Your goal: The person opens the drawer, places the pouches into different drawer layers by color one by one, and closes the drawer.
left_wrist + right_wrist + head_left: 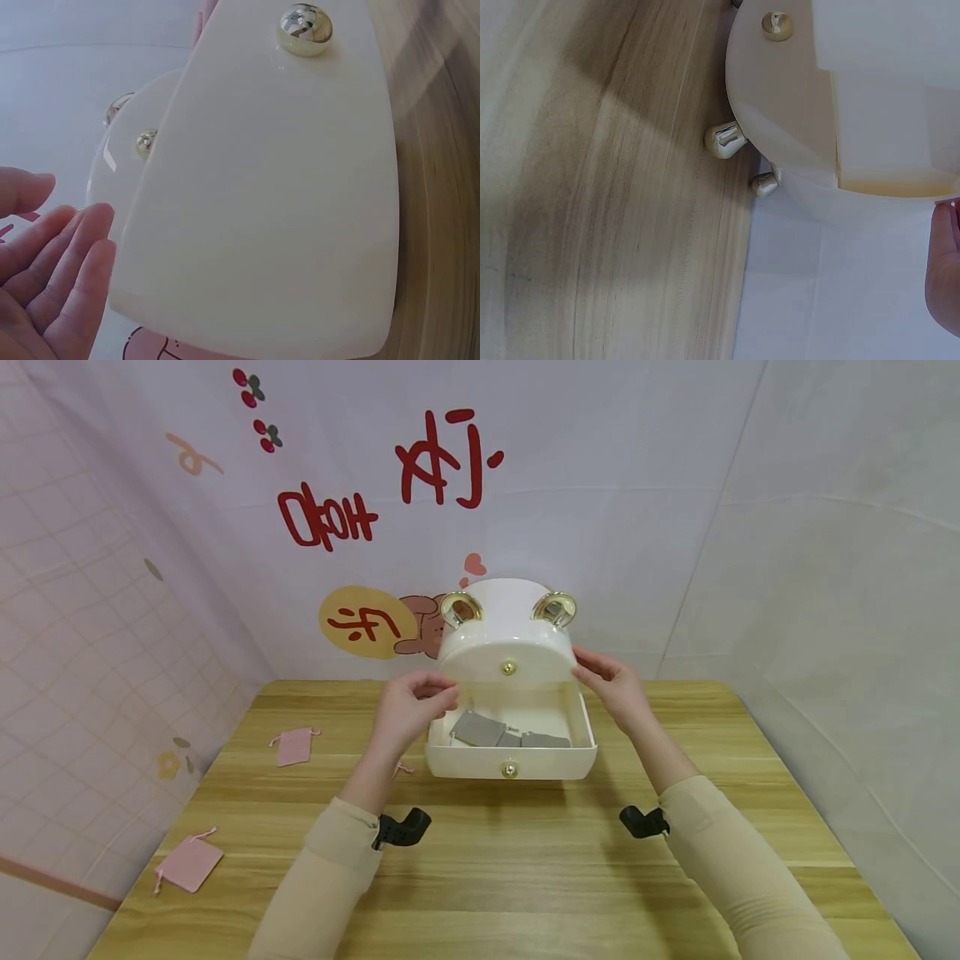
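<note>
A glossy white drawer box (504,652) with two gold ring-shaped ears stands toward the back of the table. Its lower drawer (468,763) is pulled out, and several grey drawstring pouches (478,729) lie inside. By the drawer's left side is my left hand (408,710). Its fingers are loosely bent with nothing between them, as the left wrist view shows beside the drawer front (262,195). My right hand (618,693) touches the right side of the box's upper part with extended fingers. In the right wrist view, that hand (946,281) is mostly cut off by the edge.
Two pink drawstring pouches (294,747) lie on the left of the wooden table (510,877). Pink cords (403,768) of another show beside my left wrist. Close behind the box hangs a printed white cloth (600,485). Gold feet (724,140) support the box.
</note>
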A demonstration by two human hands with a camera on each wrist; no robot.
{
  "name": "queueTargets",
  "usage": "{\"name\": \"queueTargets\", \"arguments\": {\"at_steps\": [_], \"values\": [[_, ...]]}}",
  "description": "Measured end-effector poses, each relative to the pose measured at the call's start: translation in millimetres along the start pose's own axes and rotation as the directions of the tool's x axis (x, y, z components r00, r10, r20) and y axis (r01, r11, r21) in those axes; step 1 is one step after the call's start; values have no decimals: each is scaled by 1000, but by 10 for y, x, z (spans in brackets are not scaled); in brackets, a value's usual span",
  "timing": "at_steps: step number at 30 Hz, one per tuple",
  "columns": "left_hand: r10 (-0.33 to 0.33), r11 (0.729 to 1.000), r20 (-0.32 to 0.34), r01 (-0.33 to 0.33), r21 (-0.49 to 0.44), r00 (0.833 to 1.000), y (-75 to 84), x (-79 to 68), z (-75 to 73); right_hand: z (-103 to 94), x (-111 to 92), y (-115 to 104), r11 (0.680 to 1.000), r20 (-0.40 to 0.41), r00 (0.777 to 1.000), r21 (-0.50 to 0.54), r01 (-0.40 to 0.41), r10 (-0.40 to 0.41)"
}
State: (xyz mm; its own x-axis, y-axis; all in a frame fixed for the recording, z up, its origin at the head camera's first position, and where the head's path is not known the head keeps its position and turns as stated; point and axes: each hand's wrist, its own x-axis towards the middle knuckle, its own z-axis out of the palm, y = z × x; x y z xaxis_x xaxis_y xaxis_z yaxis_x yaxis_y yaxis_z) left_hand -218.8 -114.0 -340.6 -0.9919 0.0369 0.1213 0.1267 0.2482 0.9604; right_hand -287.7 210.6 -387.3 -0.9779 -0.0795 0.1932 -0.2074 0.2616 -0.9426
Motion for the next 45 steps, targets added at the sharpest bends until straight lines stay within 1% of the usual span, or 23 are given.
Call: {"name": "queueTargets", "arguments": {"at_steps": [4, 11, 16, 21, 24, 28, 31, 37, 41, 45], "values": [[-7, 1000, 31, 7, -14, 999, 14, -58, -49, 3, -2, 0, 1000, 0, 1000, 6, 1, -1], [0, 992, 80, 11, -130, 997, 35, -188, -95, 7, -2, 2, 1000, -1, 1000, 8, 3, -3], [25, 990, 102, -11, -139, 994, 13, -276, -90, 5, 3, 6, 1000, 4, 1000, 9, 1, -1], [59, 990, 128, -41, -133, 990, -36, -359, -47, 2, 7, 14, 1000, 11, 1000, 5, -2, 2], [69, 985, 152, -43, -164, 986, -71, -429, -3, 0, 7, 16, 1000, 11, 1000, 3, -2, 2], [100, 978, 185, -62, -200, 978, -145, -526, 69, 2, 8, 17, 1000, 8, 1000, -3, -1, 1], [118, 977, 206, -76, -200, 971, -208, -586, 125, 6, 10, 19, 1000, 8, 1000, -2, -3, 3], [80, 975, 239, -26, -222, 968, -345, -666, 228, -1, 10, 20, 1000, 4, 1000, -6, 1, -1], [67, 967, 259, 1, -253, 964, -449, -697, 302, 3, 4, 14, 1000, -1, 1000, -5, 7, -7], [36, 959, 266, 41, -280, 963, -523, -735, 388, 3, 2, 10, 1000, -6, 1000, -4, 6, -6]]}}
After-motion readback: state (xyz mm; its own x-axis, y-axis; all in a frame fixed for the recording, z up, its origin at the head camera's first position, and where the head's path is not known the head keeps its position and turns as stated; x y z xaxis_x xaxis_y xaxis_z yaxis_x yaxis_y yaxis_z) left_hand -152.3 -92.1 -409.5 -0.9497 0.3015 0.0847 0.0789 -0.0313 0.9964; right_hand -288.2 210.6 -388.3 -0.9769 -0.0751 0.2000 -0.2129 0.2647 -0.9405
